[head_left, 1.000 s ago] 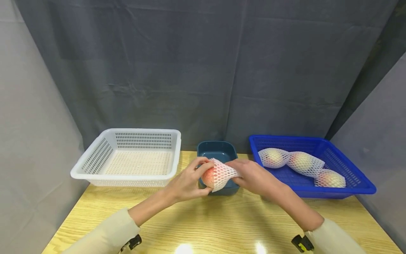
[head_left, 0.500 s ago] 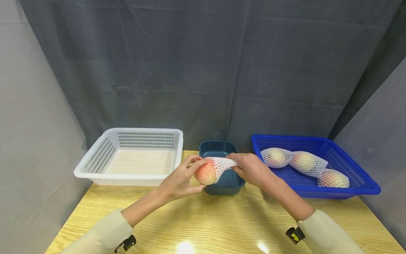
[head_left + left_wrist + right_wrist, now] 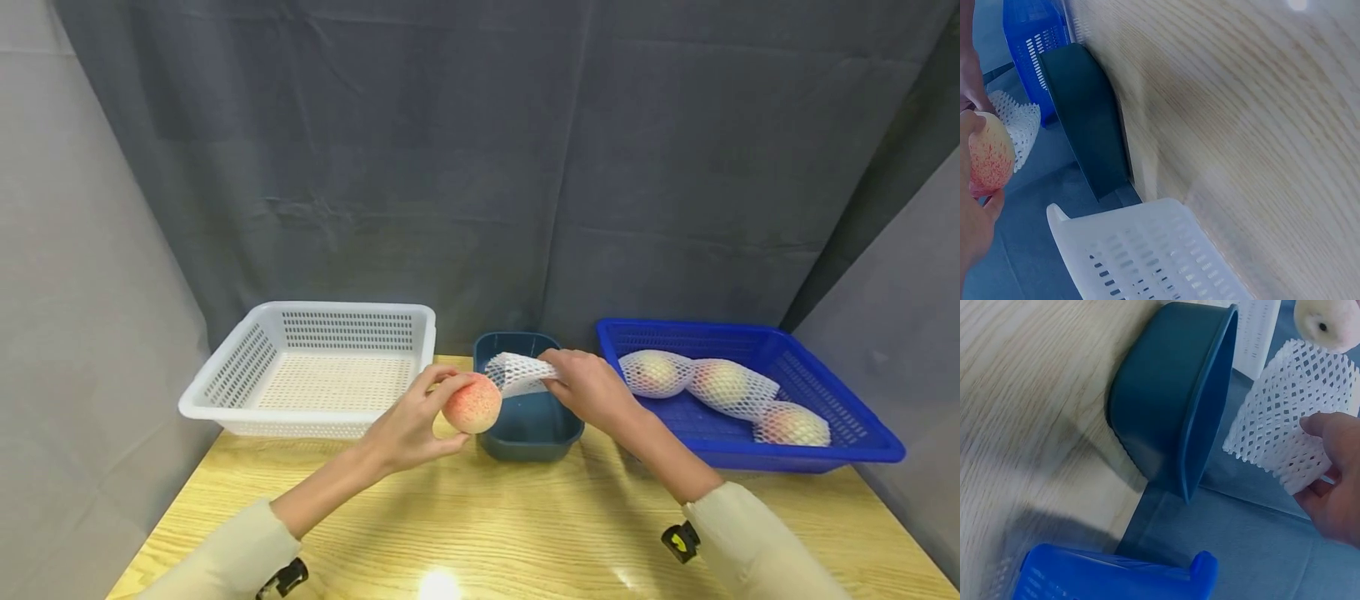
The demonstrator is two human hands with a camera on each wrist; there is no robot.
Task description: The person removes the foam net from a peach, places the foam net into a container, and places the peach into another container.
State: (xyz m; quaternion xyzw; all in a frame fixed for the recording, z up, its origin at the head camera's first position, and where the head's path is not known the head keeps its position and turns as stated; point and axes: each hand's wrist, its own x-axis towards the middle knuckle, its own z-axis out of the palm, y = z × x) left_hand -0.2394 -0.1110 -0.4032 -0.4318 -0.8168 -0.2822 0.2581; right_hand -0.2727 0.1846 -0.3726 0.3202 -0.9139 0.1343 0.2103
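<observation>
left grip [image 3: 411, 423] curls round peach [image 3: 474, 405], right grip [image 3: 588, 387] pinches netting [image 3: 516, 374].

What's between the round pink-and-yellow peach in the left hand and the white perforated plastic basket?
No other object visible: only the left hand, gripping the peach from that side, and the raised rim of the white basket.

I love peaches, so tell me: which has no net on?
The peach in the left hand's grip is bare; the three peaches in the blue basket wear white nets.
</observation>
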